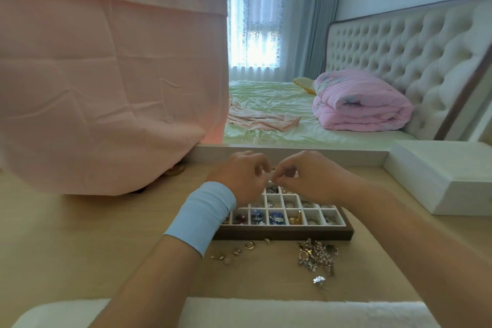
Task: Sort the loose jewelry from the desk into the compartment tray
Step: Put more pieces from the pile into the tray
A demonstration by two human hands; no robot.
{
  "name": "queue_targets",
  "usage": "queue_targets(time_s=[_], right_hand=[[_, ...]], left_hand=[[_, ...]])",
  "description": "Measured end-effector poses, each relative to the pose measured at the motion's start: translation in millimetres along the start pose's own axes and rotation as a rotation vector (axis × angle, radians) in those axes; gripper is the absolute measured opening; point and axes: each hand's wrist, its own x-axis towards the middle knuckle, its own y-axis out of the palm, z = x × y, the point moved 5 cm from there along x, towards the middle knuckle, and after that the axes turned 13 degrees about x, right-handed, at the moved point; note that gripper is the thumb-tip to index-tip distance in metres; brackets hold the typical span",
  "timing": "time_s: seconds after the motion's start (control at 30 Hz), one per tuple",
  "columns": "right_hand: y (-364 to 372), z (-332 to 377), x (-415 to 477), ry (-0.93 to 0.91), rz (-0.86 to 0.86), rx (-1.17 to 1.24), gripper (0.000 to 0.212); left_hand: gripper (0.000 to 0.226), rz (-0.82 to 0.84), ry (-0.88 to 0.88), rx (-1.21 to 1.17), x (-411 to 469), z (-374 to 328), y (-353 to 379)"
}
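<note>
A dark-framed compartment tray (282,234) with white cells lies on the wooden desk; several cells hold rings, blue pieces and a gold piece. My left hand (241,176), with a light blue wristband, and my right hand (306,176) meet above the tray's far end. Their curled fingertips pinch a small piece of jewelry (272,171) between them; it is too small to identify. In front of the tray lie a tangled silver heap (318,253), several small gold rings (237,249) and a silver piece (319,280).
A pink cloth (106,74) drapes over something at the left of the desk (80,247). A white box (442,176) stands at the right. A white padded edge (239,311) runs along the front. Beyond is a bed with a folded pink quilt (362,101).
</note>
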Motion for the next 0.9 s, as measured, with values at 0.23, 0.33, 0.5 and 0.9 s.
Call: queue_targets(time_s=[0.23,0.33,0.5,0.9], right_hand=[[-18,-40,-91,0.132,0.112,-0.107,0.006],[-12,-49,-111,0.162,0.144,-0.183,0.009],[3,-52,-110,0.104,0.089,-0.218,0.018],[7,-51,-107,0.086,0.053,-0.173,0.021]], left_hand=[[0.008,0.128,0.326,0.130,-23,-96,19],[0.014,0.108,0.446,0.170,-32,-113,29],[0.018,0.093,0.552,0.289,-39,-115,34],[0.016,0.204,0.448,0.258,-37,-103,28]])
